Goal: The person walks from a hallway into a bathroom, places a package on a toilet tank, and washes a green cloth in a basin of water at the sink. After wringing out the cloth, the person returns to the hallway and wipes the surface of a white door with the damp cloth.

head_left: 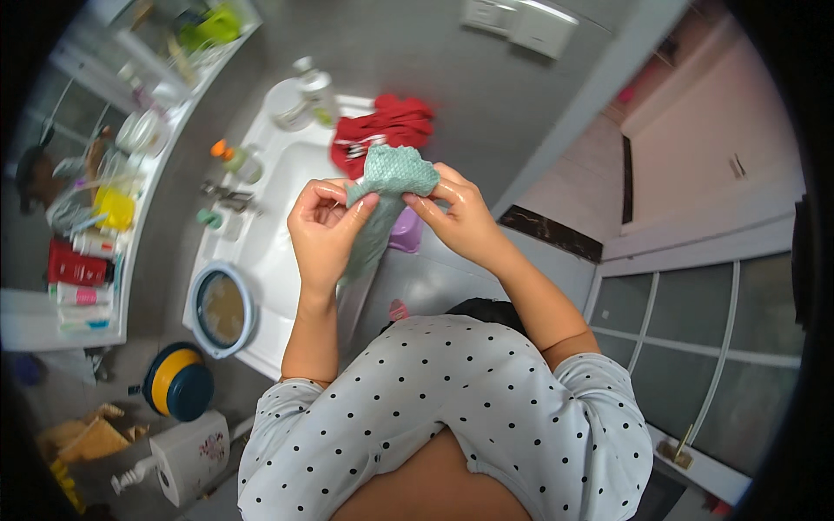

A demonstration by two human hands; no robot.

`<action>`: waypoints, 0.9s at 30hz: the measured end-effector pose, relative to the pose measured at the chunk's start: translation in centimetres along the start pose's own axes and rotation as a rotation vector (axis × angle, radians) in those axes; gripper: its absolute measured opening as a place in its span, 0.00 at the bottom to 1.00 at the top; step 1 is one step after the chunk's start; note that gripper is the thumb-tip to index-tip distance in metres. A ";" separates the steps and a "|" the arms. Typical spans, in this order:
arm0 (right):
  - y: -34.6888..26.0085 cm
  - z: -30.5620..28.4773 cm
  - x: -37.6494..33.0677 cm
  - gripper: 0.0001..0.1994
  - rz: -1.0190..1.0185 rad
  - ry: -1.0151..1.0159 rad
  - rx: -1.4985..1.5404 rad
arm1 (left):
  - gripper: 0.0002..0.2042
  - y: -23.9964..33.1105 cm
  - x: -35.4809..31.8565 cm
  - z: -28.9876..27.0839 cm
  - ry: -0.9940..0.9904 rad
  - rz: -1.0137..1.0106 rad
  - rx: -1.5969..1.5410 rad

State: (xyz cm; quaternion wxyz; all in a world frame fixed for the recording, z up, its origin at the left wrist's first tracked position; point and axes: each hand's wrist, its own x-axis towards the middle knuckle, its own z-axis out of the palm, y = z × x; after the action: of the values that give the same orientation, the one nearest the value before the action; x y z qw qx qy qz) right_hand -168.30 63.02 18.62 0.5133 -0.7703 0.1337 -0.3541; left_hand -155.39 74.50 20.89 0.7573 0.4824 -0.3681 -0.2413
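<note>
Green cloth [398,171], held up.
Left hand [323,224], right hand [459,215]: each grip pinched on it; red cloth [393,123] at sink [271,260].

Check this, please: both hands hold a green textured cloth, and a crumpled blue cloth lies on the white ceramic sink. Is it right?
No: the head view shows a crumpled red cloth, not blue, on the white ceramic sink. The left hand and right hand hold the green textured cloth.
</note>
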 end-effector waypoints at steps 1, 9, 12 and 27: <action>0.1 -2.5 -1.2 0.07 -0.063 0.061 -0.122 | 0.11 -0.4 -0.6 3.0 -0.029 -0.001 0.027; 2.8 -21.7 -11.0 0.20 0.372 0.218 1.330 | 0.09 -6.6 -3.5 24.5 -0.297 -0.008 0.101; 4.0 -26.7 -14.1 0.16 0.430 0.392 1.195 | 0.08 -9.9 -3.6 30.0 -0.529 0.069 0.353; 11.9 -47.4 -19.4 0.18 0.557 0.433 -0.309 | 0.10 -25.9 5.9 46.1 -0.419 -0.873 -0.380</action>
State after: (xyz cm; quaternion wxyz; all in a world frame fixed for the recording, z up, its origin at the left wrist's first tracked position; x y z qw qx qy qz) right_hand -212.66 35.91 10.71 0.4276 -0.6799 0.4951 -0.3314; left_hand -188.51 33.92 11.43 0.5703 0.3864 -0.2262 -0.6887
